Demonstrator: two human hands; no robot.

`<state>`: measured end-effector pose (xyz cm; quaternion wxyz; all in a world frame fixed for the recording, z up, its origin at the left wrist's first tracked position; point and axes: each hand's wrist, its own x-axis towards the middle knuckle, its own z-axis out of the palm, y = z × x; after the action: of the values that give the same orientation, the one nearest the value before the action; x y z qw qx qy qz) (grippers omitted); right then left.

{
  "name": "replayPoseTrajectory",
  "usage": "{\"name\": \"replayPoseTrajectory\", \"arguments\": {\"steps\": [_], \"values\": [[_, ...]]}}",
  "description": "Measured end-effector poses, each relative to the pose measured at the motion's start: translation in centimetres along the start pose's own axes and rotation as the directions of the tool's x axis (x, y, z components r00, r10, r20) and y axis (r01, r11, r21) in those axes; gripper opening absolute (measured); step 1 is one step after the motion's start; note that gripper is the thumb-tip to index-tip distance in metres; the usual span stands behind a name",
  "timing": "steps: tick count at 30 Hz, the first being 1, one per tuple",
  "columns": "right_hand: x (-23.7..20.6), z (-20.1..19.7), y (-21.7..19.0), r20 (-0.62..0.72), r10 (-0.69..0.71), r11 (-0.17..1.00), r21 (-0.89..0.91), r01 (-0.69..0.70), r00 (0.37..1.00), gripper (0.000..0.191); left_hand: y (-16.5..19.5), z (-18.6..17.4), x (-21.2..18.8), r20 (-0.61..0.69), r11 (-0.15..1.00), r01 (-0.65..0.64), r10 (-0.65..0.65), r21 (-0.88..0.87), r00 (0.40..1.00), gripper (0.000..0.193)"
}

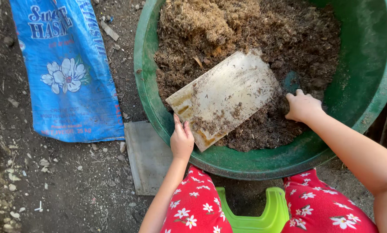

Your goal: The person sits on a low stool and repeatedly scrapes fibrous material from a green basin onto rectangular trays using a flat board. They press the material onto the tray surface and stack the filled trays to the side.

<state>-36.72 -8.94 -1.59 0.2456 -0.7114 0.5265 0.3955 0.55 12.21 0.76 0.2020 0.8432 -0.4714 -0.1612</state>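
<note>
Board (pixel 225 97) on mulch (pixel 288 39) in basin (pixel 366 64); sack (pixel 68 69) left of basin.

Bare-armed person in red trousers (pixel 193 207) printed with what seem white daisy-like flowers.

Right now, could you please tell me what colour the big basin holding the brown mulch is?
Green; the basin shows best in the head view.

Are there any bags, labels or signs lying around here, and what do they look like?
Sack: one only, lying flat on the dirt left of the green basin; a long blue woven bag with white and dark blue printing and a white flower picture. No other labels, signs or screens show.
</note>
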Motion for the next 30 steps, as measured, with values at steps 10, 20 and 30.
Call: {"name": "replayPoseTrajectory", "arguments": {"steps": [10,20,30], "values": [[-6.9,-6.9,-13.1,-0.203,-0.331,0.810,0.440,0.388,0.921,0.118,-0.4,0.3,0.0,-0.116,0.991,-0.134,0.131,-0.027,0.985,0.050],[-1.4,-3.5,-13.4,-0.481,-0.356,0.890,0.086,0.447,0.801,0.062,0.3,-0.3,-0.1,0.012,0.999,0.049,-0.049,-0.003,0.999,0.054],[-0.9,-3.9,-15.0,-0.303,0.320,0.504,0.857,0.110,0.898,0.073,1.1,-0.5,0.3,0.023,0.998,0.058,-0.058,-0.007,0.998,0.052]]}}
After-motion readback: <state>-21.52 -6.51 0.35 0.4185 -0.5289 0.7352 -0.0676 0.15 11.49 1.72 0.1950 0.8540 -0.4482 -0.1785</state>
